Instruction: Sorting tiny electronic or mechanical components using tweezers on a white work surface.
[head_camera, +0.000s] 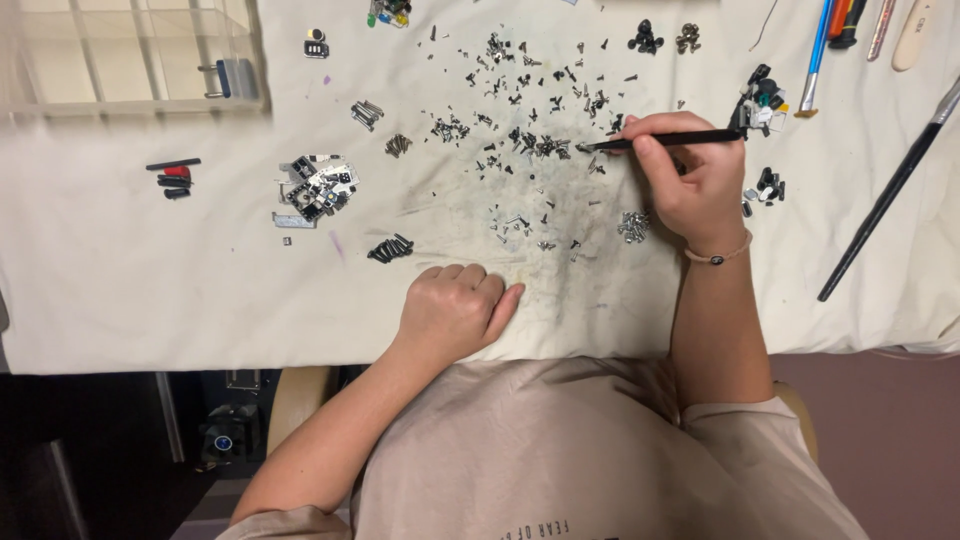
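While the left hand (455, 305) rests curled, fingers together and holding nothing, on the white cloth (130, 270) over the desk at 6 o'clock, the right hand (690, 180) sits at 2 o'clock, fingers clamped on black tweezers (660, 141). Tweezer tip touches the scattered small screws (530, 140) toward 12 o'clock. Long black rod (885, 195) lies at 3 o'clock.

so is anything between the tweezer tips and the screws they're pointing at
Nothing visible. The right hand holds the black tweezers with the tips right at the edge of the scattered small screws on the white cloth; only bare cloth lies there.
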